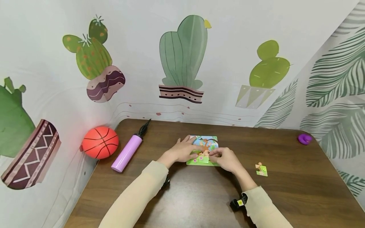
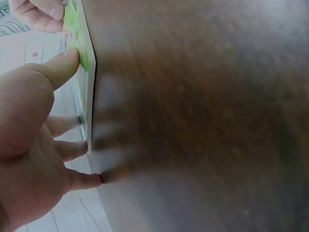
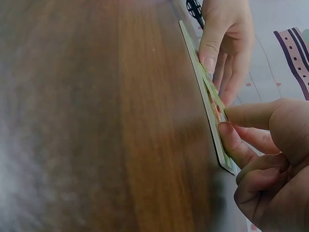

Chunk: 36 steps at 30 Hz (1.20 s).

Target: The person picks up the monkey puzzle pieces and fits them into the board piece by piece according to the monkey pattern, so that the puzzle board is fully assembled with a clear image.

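Observation:
A jigsaw puzzle board (image 1: 212,164) with a monkey picture lies on the brown table. My left hand (image 1: 182,150) rests on its left side, fingers spread and fairly straight; in the left wrist view the thumb (image 2: 67,67) touches the green lower part while one fingertip meets the table. At the right side my right hand (image 1: 227,159) pinches a puzzle piece (image 3: 218,102) between thumb and forefinger. That piece sits slightly tilted over the board in the right wrist view, its far end near the left thumb. Fingers partly hide the picture.
One loose puzzle piece (image 1: 261,169) lies to the right of the board. A purple hand pump (image 1: 127,152) and an orange basketball (image 1: 100,142) are at the left. Near the back right corner sits a small purple toy (image 1: 304,139). A cactus-print cloth (image 1: 225,63) hangs behind the table.

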Each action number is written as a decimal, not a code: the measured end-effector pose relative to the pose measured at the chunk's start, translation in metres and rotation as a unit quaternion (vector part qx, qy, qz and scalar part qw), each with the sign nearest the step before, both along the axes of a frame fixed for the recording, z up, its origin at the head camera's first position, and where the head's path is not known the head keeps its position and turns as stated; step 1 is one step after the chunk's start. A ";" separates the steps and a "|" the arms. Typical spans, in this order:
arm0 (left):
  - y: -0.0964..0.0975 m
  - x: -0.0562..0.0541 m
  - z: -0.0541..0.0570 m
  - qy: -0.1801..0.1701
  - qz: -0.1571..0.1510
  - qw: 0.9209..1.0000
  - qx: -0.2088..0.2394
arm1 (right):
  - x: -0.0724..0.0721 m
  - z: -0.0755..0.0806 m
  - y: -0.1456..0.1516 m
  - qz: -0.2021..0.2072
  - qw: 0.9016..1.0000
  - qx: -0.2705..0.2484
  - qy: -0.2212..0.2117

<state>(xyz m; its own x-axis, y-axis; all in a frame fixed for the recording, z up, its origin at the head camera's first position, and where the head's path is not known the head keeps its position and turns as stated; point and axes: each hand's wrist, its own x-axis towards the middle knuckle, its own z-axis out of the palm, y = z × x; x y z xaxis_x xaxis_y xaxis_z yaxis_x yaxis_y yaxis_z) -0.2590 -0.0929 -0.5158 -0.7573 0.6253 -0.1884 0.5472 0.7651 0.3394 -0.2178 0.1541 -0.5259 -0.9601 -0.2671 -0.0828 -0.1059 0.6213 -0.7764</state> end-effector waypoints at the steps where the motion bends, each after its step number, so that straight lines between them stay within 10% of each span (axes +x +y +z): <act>1: 0.000 0.001 0.000 -0.002 0.000 1.000 0.002 | 0.000 0.000 0.000 0.000 1.000 0.000 0.001; 36: 0.004 0.008 -0.002 0.017 0.031 0.999 0.041 | 0.003 -0.002 0.019 -0.037 0.998 0.012 0.053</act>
